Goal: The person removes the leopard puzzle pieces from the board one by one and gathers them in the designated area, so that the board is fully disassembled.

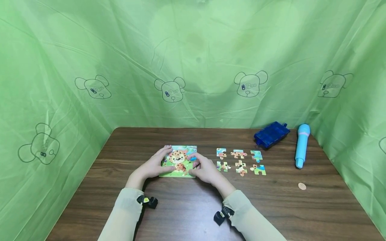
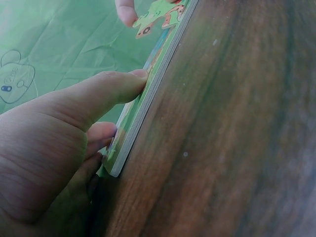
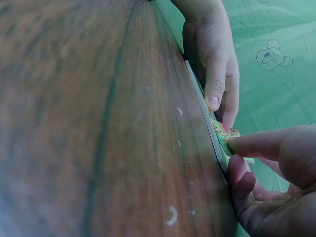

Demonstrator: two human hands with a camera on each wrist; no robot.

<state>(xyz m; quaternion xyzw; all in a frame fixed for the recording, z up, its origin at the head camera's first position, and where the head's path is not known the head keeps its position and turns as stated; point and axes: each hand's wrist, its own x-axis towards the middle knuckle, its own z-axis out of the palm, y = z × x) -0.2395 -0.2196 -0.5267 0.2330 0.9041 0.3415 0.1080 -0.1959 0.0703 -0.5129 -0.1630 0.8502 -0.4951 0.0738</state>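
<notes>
A puzzle board (image 1: 177, 174) with a spotted cartoon cub picture lies flat on the table. My left hand (image 1: 154, 166) rests on its left end, fingers toward the far corner and thumb on the near part of its face. In the left wrist view the straight thumb (image 2: 113, 91) presses at the board's near edge. Over the board's right part, my right hand (image 1: 206, 169) pinches a jigsaw piece (image 2: 159, 16) between thumb and finger. That green and orange piece is tilted, close over the board; fingers partly hide it in the right wrist view.
Right of the board, several loose jigsaw pieces (image 1: 240, 166) lie in two rows. Beyond them are a blue translucent case (image 1: 272, 134) and a light blue microphone-shaped object (image 1: 302, 145). A small pale disc (image 1: 302, 186) lies nearer. Green curtain (image 1: 199, 110) closes the table's back and sides.
</notes>
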